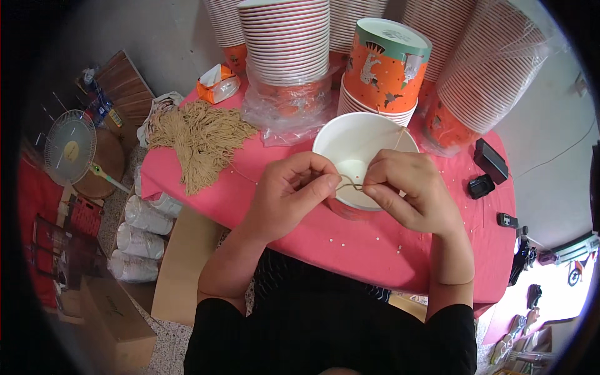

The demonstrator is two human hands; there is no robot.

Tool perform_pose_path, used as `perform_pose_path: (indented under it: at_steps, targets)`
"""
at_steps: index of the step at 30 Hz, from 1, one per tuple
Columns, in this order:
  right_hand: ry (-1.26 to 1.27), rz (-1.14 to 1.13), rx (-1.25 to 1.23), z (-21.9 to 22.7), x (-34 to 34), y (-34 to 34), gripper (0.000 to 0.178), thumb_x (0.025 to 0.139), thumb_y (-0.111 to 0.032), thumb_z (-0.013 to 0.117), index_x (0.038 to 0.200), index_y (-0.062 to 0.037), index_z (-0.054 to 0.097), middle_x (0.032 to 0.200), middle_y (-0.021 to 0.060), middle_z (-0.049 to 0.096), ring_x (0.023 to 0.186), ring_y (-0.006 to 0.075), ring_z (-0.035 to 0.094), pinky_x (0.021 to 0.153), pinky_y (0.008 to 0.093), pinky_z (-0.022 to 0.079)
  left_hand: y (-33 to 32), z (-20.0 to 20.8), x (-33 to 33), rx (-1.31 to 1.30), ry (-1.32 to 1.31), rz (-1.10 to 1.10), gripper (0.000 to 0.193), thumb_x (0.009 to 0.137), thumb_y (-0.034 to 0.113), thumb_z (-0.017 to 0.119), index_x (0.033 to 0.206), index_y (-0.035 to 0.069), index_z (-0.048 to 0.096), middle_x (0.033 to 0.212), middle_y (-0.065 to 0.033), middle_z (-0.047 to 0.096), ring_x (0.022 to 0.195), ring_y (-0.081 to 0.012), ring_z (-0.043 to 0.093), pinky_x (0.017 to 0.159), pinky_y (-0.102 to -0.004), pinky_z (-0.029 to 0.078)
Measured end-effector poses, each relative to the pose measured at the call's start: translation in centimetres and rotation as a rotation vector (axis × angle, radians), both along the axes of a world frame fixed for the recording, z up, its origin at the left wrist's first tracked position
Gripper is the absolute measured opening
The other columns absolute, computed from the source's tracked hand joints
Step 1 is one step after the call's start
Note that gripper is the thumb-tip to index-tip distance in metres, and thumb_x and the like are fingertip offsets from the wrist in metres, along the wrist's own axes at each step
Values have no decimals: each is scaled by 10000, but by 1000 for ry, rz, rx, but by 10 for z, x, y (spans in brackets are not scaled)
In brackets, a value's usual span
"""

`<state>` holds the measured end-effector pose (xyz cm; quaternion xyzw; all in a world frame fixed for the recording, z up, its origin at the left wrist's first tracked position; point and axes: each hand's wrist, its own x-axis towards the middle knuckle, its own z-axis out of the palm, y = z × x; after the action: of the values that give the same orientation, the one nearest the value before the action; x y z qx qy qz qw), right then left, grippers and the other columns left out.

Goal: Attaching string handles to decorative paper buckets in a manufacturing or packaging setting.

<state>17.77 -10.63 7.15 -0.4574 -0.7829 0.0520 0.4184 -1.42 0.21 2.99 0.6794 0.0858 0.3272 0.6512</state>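
Observation:
Both hands meet over the near rim of an open paper bucket, white inside and orange outside. Between them runs a thin tan cord, looped at the near rim. My left hand pinches the cord between thumb and fingertips. From the other side, my right hand pinches it too, with its fingers curled. More cord shows at the bucket's far right rim. A big bundle of tan cords lies on the table to the left.
Tall stacks of paper buckets, some in clear plastic, line the back of the pink-covered table. One orange bucket sits upside down on a stack. An orange-and-white packet and black devices lie around. Left stand a fan and cardboard boxes.

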Motion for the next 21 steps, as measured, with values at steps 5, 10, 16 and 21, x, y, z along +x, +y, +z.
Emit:
perform_pose_path:
  at_steps: [5,10,16,21]
  targets:
    - [-77,-31,16,-4,-1,5,77,819,-72,648,822,-27,586,710,113,541,619,298,569,550,381,430,-5,-7,6,77,22,107,61,926,41,600,964,-7,607,793,32,593,706,-12,530,612,-177,425]
    - [-37,-141,23,4,12,-2,75,833,-70,637,832,-22,579,708,116,528,639,312,559,554,393,424,3,-6,-3,119,128,110,61,926,28,593,972,-10,605,812,28,599,727,-13,530,622,-174,421]
    - [6,-89,-117,5,17,-6,79,851,-74,632,828,-15,585,697,119,557,641,310,574,568,378,438,6,-8,0,94,125,53,64,930,38,591,968,-10,609,820,23,609,728,-16,533,628,-178,424]
    - [46,61,-242,1,8,-1,88,876,-87,611,828,-16,587,692,128,583,633,319,592,571,388,444,2,-9,2,28,57,54,79,933,47,593,982,-14,605,823,21,615,712,-16,532,615,-178,427]
